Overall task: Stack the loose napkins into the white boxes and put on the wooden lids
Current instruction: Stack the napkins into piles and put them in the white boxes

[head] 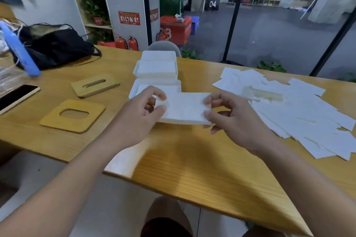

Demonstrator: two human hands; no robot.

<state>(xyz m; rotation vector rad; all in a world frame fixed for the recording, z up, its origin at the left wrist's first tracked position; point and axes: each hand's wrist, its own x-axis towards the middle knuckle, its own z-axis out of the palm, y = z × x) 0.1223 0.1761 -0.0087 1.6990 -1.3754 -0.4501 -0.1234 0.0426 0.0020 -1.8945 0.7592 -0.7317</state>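
step: squaring stack | left hand [146,109] and right hand [229,115] pinch flat white paper napkin stack [184,108] between fingertips | next: lower into nearest white rectangular plastic box [134,87] beyond fingers

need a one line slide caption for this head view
Both hands, left and right, hold a napkin stack above the table, near the white boxes.
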